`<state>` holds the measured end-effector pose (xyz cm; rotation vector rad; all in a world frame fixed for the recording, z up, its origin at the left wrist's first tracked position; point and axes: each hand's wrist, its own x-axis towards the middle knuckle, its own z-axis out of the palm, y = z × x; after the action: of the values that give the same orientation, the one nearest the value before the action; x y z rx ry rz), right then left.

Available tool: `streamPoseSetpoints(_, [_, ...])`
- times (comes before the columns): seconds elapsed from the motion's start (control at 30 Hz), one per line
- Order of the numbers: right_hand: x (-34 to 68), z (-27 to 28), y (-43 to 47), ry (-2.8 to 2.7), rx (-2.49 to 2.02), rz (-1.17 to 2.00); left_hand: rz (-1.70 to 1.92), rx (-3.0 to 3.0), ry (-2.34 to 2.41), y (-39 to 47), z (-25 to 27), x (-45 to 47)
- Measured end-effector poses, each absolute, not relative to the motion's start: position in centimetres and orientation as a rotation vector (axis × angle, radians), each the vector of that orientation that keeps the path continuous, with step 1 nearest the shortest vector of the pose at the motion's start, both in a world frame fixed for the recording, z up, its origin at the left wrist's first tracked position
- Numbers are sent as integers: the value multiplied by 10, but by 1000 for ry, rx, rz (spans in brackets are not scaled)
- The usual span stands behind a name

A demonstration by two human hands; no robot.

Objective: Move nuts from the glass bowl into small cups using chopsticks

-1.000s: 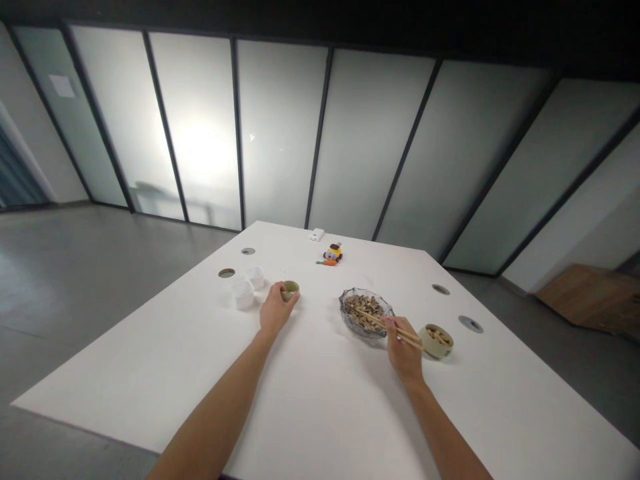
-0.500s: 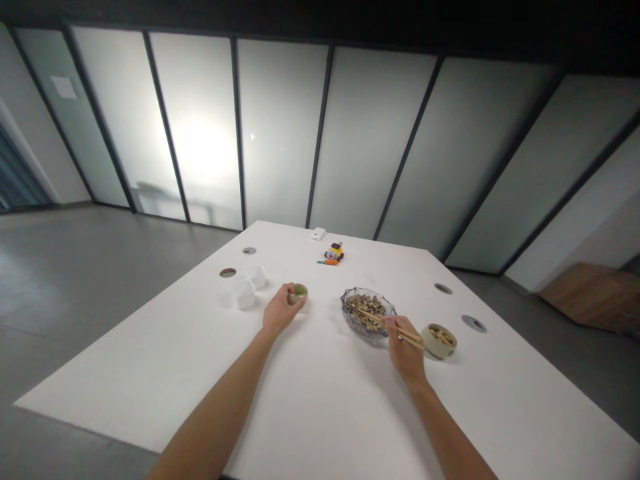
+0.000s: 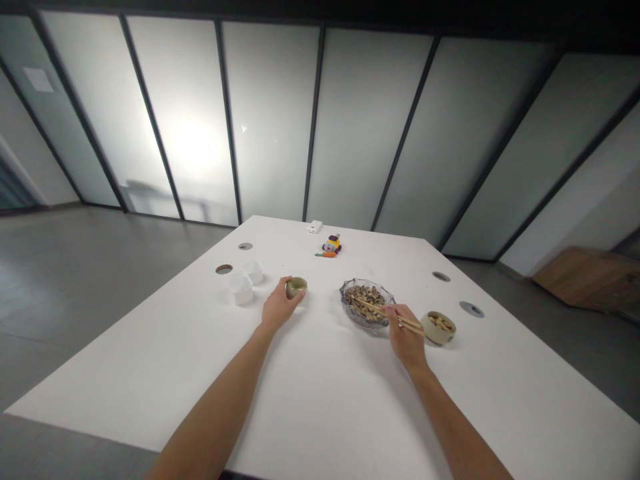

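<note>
My left hand (image 3: 280, 303) is closed around the side of a small olive-green cup (image 3: 297, 287) on the white table (image 3: 310, 387). In my right hand (image 3: 406, 333) is a pair of wooden chopsticks (image 3: 409, 324), held at a slant. Their tips reach down among the brownish seed-like pieces (image 3: 365, 298) in a clear, wavy-rimmed glass bowl (image 3: 345, 308). Whether the tips pinch a piece is too small to tell. Just right of that hand sits a pale green round bowl (image 3: 433, 333) with light tan pieces inside, perhaps peanuts.
Two clear plastic containers (image 3: 241, 292) stand left of the cup. Farther back lie a yellow toy car (image 3: 332, 245), an orange carrot-shaped thing (image 3: 329, 255) and a white box-like object (image 3: 315, 227). Round holes (image 3: 224, 269) pierce the table near both sides. Frosted glass panels (image 3: 270, 120) rise behind.
The view has shifted slightly, so the table things sit a little higher in the picture. The cup now looks tipped a bit toward me in my left hand. The chopsticks stay in the glass bowl.
</note>
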<state>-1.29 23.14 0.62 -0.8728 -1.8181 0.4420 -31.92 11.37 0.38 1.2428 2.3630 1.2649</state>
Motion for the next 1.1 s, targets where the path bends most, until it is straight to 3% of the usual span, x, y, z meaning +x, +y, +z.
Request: streamPoseSetpoints(1.1, [-16,11,233,-1762,-912,478,1229,1243,2383,115,8,-320])
